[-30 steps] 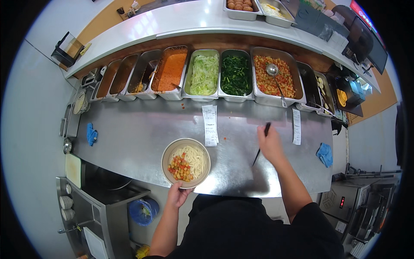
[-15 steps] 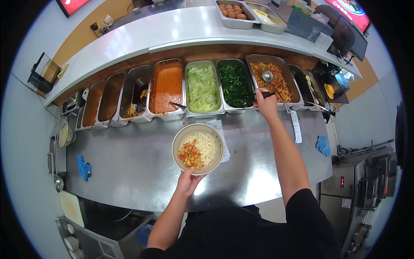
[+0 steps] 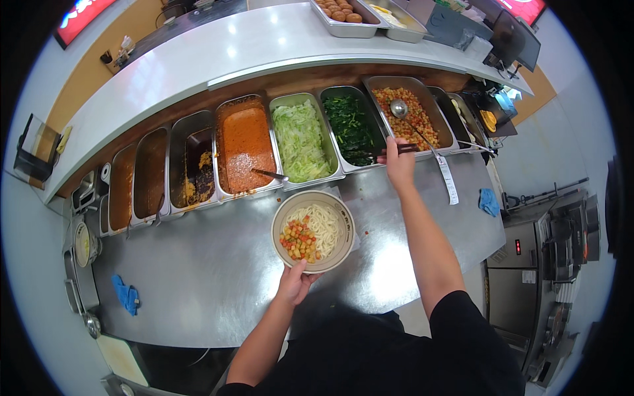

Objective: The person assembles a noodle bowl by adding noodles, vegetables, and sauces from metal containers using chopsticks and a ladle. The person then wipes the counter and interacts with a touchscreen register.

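Note:
My left hand (image 3: pixel 296 282) grips the near rim of a round bowl (image 3: pixel 281 214), tilted slightly above the steel counter. Pale noodles (image 3: pixel 323 228) fill its right side, with diced orange and yellow vegetables (image 3: pixel 300 241) on the left. My right hand (image 3: pixel 399 165) is closed around dark chopsticks (image 3: pixel 408 148). Their tips point left, over the near right part of the steel pan of chopped dark greens (image 3: pixel 349 125); whether they hold any greens is too small to tell. Beside that hand is the pan of diced vegetables (image 3: pixel 422 119), with a metal ladle (image 3: pixel 399 109) lying in it.
Left of the greens stand pans of shredded lettuce (image 3: pixel 300 138), orange-red sauce (image 3: pixel 244 138) with a utensil in it, and several darker sauces. Blue cloths (image 3: pixel 125 295) lie at both ends of the counter (image 3: pixel 191 277). A paper slip (image 3: pixel 447 179) hangs near my right forearm. Behind runs a raised white ledge (image 3: pixel 198 59).
The view has shifted, so the pans appear further left. The bowl now sits closer to the lettuce and greens pans. My right hand still holds the chopsticks at the greens' near right edge.

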The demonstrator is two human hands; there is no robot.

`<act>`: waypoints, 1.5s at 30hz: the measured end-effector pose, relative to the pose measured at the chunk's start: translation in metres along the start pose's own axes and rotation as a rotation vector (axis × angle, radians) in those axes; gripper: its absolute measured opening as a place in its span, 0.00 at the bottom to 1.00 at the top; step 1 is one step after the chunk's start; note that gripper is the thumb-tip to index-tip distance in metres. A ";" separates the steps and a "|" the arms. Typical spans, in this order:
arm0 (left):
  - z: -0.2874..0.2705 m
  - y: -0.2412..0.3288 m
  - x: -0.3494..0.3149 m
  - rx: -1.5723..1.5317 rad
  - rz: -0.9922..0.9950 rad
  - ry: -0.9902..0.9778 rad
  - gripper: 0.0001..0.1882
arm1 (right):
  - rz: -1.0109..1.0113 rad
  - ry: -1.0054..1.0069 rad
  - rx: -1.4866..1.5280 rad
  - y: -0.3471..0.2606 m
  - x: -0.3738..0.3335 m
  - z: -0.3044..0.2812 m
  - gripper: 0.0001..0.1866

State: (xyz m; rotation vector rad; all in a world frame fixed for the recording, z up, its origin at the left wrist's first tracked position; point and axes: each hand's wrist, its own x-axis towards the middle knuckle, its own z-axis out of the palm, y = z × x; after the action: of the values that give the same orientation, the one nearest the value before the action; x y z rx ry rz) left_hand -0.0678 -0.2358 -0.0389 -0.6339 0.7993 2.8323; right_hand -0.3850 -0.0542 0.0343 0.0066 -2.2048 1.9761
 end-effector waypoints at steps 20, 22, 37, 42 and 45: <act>-0.005 0.025 0.000 0.053 0.003 0.011 0.35 | -0.005 -0.022 0.062 0.005 0.009 -0.022 0.12; -0.005 0.024 0.000 0.060 0.004 0.015 0.35 | -0.070 -0.074 0.036 -0.010 0.015 -0.029 0.13; -0.001 0.019 0.002 0.066 0.014 0.032 0.37 | 0.120 0.128 0.239 0.015 -0.003 -0.021 0.18; 0.004 0.020 0.004 0.059 0.016 0.033 0.35 | 0.205 0.183 0.378 0.017 -0.004 -0.037 0.17; 0.007 0.020 0.006 0.078 0.021 0.022 0.35 | 0.234 0.215 0.429 0.016 -0.006 -0.043 0.17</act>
State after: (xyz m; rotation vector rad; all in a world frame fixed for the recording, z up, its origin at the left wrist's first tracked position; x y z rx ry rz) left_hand -0.0806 -0.2490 -0.0272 -0.6509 0.9204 2.8012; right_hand -0.3757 -0.0109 0.0217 -0.4016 -1.6821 2.4074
